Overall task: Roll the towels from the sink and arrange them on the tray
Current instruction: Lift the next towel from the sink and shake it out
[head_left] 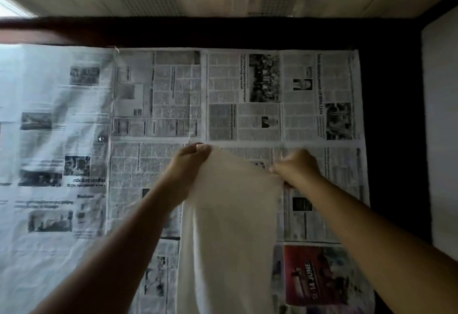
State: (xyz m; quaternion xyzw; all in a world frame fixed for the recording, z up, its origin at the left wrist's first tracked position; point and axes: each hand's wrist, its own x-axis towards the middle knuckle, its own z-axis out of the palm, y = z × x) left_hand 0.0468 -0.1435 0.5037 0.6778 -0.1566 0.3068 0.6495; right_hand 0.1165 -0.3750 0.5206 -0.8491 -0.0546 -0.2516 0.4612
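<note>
Left grip point(192, 162) pinching upper left corner of towel point(230, 219); right grip point(296, 168) pinching opposite upper corner, fingers curled round edge.
- Both grips pulling top edge taut, apparently to open cloth out flat.
- Towel hanging over newspaper point(247, 95), lower part trailing toward person; contact with paper: cannot tell.
- Newspaper covering dark desk point(396, 115), likely serving as clean rolling surface.
- Judgement: spreading step proceeding; rolling not yet begun.
- White slab point(441, 127) lying at right, well apart; whether tray, cannot tell.
</note>
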